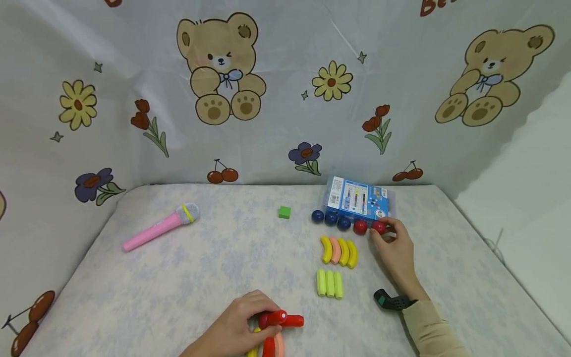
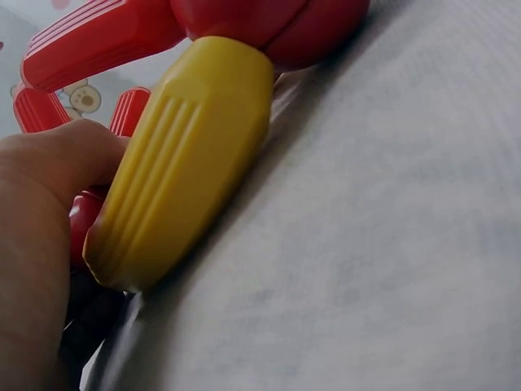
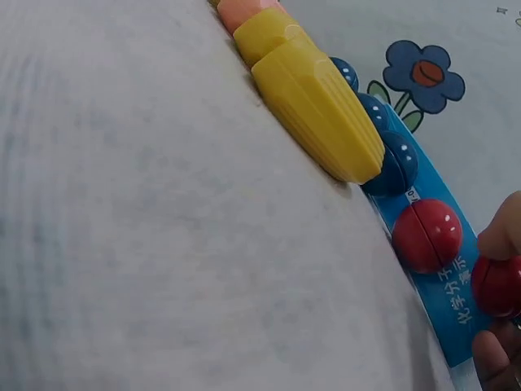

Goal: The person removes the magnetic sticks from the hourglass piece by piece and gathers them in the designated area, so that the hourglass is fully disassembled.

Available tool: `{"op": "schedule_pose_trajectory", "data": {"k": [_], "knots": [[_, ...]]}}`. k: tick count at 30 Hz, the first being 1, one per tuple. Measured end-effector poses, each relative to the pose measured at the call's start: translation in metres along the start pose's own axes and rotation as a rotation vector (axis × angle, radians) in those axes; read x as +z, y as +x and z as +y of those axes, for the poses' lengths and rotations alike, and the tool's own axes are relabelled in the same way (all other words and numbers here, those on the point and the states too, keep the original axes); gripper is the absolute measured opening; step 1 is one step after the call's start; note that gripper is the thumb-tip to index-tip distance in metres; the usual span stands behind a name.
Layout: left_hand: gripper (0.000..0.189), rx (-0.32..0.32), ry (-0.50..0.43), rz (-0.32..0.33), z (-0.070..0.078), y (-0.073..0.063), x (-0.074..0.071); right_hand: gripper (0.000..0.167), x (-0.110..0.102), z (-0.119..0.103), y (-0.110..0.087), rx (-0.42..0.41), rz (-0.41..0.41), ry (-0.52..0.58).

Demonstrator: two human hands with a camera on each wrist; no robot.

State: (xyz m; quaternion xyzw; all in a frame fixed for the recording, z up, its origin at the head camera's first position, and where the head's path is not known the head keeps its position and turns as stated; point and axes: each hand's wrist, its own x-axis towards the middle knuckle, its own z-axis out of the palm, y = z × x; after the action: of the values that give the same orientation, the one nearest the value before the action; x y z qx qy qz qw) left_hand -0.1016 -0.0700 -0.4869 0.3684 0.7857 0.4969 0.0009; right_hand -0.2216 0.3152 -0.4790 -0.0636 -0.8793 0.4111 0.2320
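At the right end of a row of balls, my right hand pinches a red ball between thumb and fingers. Beside it stand another red ball and three dark blue balls. Near the front edge, my left hand grips a model of red sticks, red balls and curved pieces; its fingers partly hide which piece they hold. A yellow curved piece of that model fills the left wrist view, joined to a large red ball. A pink curved piece shows below the hand.
Behind the balls lies a blue-and-white boxed set. Several yellow and pink curved pieces line up in front, then three lime-green sticks. A green block sits mid-table, and a pink toy microphone lies at the left.
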Motion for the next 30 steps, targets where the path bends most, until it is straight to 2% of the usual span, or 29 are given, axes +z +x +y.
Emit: {"op": "schedule_pose_trajectory", "data": {"k": [6,11,16,22,30], "knots": [[0.014,0.0,0.008,-0.011,-0.0005,0.0005,0.0006,0.037,-0.0006,0.0049,-0.0018,-0.02,0.044,-0.048],[0.014,-0.029,0.018,-0.015,-0.0001,0.0008,0.0008,0.04,-0.0009,0.0053,-0.003,-0.017,0.075,-0.074],[0.013,-0.047,0.006,-0.014,0.0003,0.0001,0.0011,0.043,-0.0002,0.0029,-0.0029,-0.009,0.06,-0.07],[0.012,0.015,0.012,0.011,-0.0012,-0.002,0.0025,0.038,0.0005,0.0023,-0.0059,-0.024,0.026,-0.079],[0.015,-0.018,0.015,0.002,-0.0011,0.0002,0.0019,0.033,-0.001,0.0044,-0.0046,-0.081,0.014,-0.043]]}}
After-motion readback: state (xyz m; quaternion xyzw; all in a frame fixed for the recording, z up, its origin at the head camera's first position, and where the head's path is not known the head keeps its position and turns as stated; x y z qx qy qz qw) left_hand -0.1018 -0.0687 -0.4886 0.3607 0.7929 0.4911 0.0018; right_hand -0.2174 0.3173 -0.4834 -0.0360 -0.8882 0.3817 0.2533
